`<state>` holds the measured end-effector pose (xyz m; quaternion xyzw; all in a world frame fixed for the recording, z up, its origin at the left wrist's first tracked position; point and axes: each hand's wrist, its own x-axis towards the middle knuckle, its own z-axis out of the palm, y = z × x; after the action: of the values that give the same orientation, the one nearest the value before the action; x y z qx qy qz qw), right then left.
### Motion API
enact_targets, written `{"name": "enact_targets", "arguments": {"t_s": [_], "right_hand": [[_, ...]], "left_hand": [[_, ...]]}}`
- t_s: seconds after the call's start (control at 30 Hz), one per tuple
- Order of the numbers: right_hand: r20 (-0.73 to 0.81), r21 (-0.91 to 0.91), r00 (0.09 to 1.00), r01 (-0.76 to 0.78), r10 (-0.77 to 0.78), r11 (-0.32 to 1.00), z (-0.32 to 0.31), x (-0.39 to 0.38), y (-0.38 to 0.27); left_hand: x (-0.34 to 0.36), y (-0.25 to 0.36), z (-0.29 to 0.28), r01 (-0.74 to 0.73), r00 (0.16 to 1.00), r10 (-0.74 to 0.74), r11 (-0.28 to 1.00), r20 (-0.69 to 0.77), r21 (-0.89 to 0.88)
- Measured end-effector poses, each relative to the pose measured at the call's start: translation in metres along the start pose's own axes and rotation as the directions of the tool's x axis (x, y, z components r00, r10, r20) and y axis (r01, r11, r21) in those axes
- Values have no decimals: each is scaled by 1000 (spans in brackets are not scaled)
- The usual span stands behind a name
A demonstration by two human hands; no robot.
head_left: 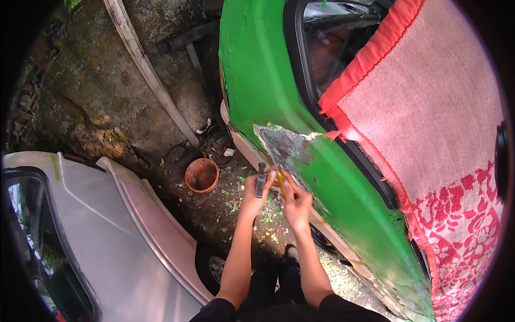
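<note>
My left hand point(250, 198) is closed round a hammer point(260, 181), close to its dark metal head; a stretch of brown handle shows between my hands. In my right hand point(298, 203) I grip a thin tool with a yellow handle point(280, 178). Its slim metal shaft points up toward a green car body point(316, 177), but whether the tip touches is too small to tell. Ahead of my hands, a bare grey patch point(289, 144) with ragged, pale edges breaks the green surface. Both hands are close together beside the car's side.
A silver-grey car point(134, 225) stands at my left. An orange-brown pot point(202, 175) sits on the ground, which is littered with pale and green flakes point(268, 228). A red-edged pink cloth point(429, 102) covers the green car's roof. A long pole point(153, 75) slants near the wall.
</note>
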<state>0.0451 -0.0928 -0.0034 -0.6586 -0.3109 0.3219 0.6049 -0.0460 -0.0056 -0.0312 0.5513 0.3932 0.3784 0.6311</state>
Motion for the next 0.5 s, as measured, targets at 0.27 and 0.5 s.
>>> {"name": "enact_targets", "arguments": {"t_s": [0.27,0.5], "right_hand": [[-45,193,998,-33,43,981,-6,-36,-5],[-44,372,990,-107,133,922,11,-38,-30]], "left_hand": [[-12,22,10,22,999,-21,999,35,-38],[-11,50,20,144,988,-121,946,96,-290]]}}
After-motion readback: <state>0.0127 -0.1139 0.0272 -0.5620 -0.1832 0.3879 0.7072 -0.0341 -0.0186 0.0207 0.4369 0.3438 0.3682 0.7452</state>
